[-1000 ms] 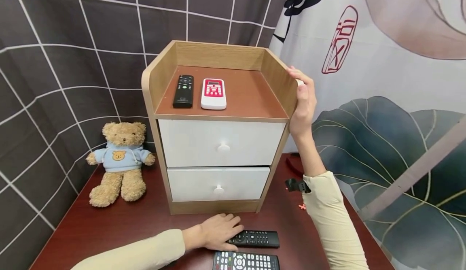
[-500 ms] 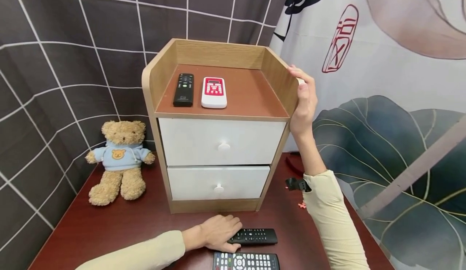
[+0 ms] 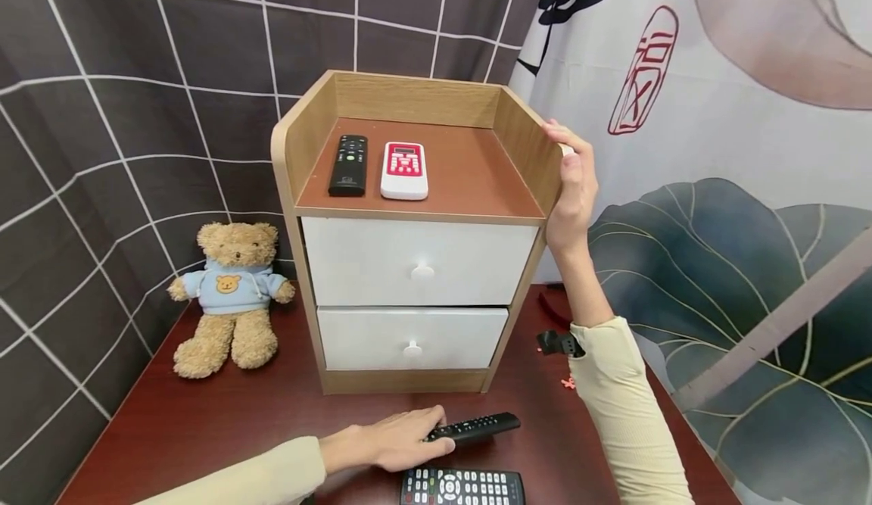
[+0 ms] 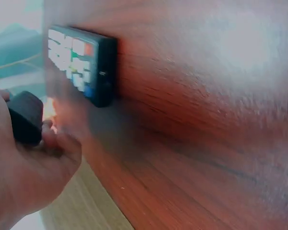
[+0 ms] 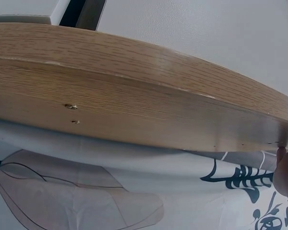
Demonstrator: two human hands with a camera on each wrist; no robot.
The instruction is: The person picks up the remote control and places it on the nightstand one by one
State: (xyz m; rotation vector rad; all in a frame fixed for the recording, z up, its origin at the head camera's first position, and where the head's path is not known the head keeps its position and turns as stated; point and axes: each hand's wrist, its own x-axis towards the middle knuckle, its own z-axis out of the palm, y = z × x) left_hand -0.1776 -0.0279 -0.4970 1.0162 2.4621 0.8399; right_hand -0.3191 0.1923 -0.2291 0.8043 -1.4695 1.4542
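Remote (image 3: 482,426) now tilted, earlier flat, left fingers (image 3: 431,417) curled round its end, right fingers (image 3: 571,139) extended along cabinet (image 3: 524,151)

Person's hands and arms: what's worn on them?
Left hand and right hand show no gloves. Left sleeve and right sleeve are long, plain pale cream, ending short of the hands; the right one looks creased. A small black piece shows beside the right sleeve's end, possibly the wrist camera. No markings visible on either sleeve.
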